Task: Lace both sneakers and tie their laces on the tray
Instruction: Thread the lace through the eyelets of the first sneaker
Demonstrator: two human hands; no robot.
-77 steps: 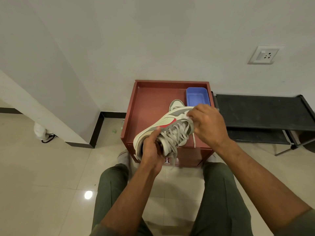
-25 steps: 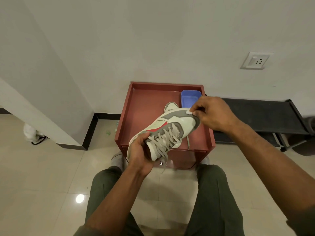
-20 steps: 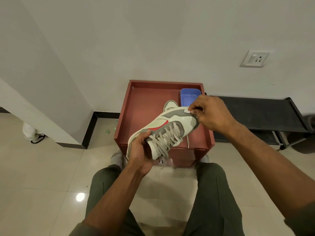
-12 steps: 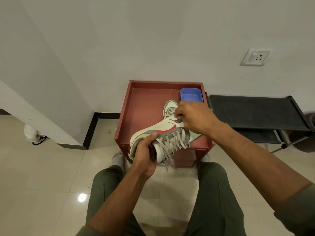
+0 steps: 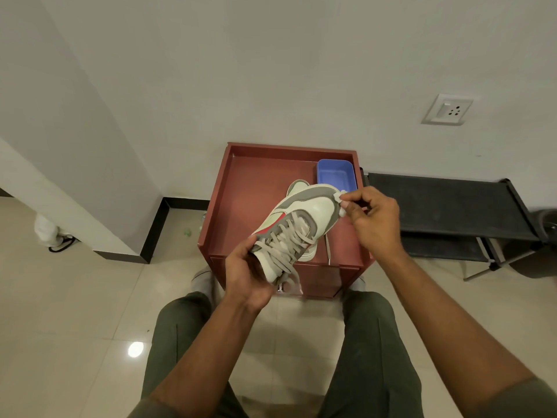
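Right hand (image 5: 372,218) back pinching toe, sneaker (image 5: 297,224) pointing up-right, left hand (image 5: 245,274) apparently gripping heel.

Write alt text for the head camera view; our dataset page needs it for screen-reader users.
A person's left hand grips a white, grey and red laced sneaker at its collar above a red-brown wooden tray, while the right hand pinches something small and white at its toe. A second sneaker and a blue plastic box lie on the tray.

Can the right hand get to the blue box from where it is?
Probably yes. The right hand pinches the toe of the sneaker right beside the blue box, with nothing between them, though it would have to let go first.
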